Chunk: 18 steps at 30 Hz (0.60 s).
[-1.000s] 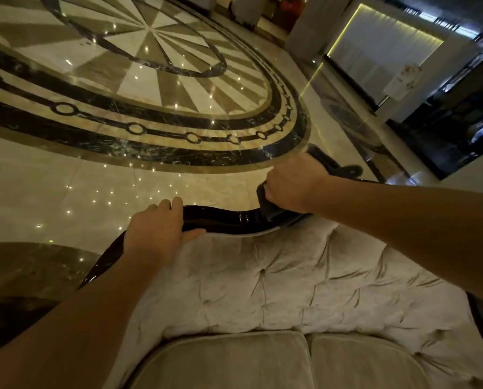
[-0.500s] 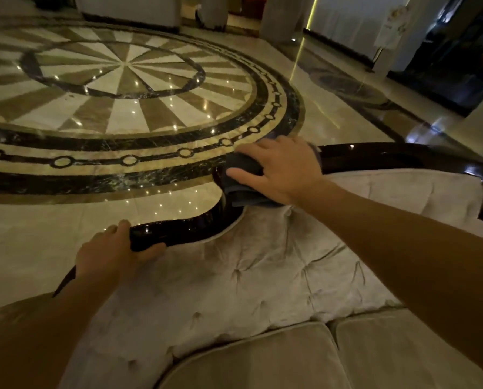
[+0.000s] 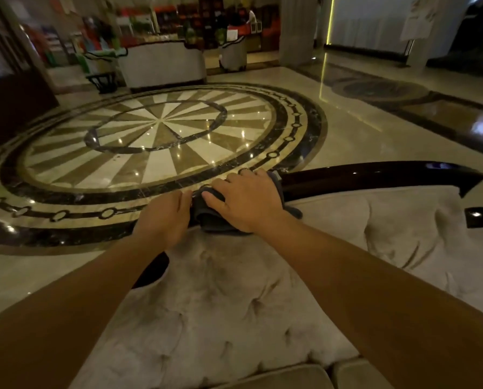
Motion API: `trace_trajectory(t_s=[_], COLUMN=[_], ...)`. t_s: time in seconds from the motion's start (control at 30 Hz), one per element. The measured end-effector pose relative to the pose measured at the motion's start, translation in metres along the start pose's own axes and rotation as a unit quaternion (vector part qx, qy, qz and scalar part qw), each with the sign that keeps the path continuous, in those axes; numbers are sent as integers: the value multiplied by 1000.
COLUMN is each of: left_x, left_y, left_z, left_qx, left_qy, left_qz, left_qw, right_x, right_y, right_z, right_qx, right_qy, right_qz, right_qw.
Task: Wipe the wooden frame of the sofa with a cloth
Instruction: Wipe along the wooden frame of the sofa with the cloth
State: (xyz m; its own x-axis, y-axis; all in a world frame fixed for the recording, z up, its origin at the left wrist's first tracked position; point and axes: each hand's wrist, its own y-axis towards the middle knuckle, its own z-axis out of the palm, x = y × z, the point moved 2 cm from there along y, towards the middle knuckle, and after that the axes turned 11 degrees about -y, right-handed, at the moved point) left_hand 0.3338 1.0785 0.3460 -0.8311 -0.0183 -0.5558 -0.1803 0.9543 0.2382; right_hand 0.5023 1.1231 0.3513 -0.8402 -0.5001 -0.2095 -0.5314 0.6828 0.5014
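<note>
A dark glossy wooden frame (image 3: 375, 178) runs along the top of the sofa's tufted beige back (image 3: 234, 290). My right hand (image 3: 246, 203) presses a dark grey cloth (image 3: 206, 217) flat onto the frame near its middle. My left hand (image 3: 164, 217) rests on the frame just left of the cloth, its fingers curled over the top edge and touching the cloth's side. The frame under both hands is hidden.
Behind the sofa lies a polished marble floor with a round starburst inlay (image 3: 156, 130). Another pale sofa (image 3: 161, 66) and a small dark table (image 3: 102, 80) stand at the far side. Beige seat cushions (image 3: 291, 377) sit at the bottom edge.
My left hand has slid right along the frame and now sits against the cloth. My right hand and the cloth stay pressed on the frame. The view has tilted up.
</note>
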Motion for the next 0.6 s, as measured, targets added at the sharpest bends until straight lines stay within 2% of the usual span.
trace_trajectory(t_s=[0.07, 0.33, 0.5, 0.6], left_x=[-23, -103, -150, -177], left_y=[2, 18, 18, 19], left_z=[13, 55, 88, 105], left_qx=[-9, 28, 35, 23], left_qy=[13, 94, 119, 146], left_qz=[-19, 29, 102, 104], left_qw=[1000, 995, 987, 983], right_x=[-26, -107, -197, -240], right_y=[-9, -32, -67, -87], right_z=[0, 1, 3, 5], right_qx=[-6, -13, 21, 50], right_qy=[4, 15, 5, -13], right_qz=[3, 24, 78, 110], right_qw=[1000, 1000, 997, 993])
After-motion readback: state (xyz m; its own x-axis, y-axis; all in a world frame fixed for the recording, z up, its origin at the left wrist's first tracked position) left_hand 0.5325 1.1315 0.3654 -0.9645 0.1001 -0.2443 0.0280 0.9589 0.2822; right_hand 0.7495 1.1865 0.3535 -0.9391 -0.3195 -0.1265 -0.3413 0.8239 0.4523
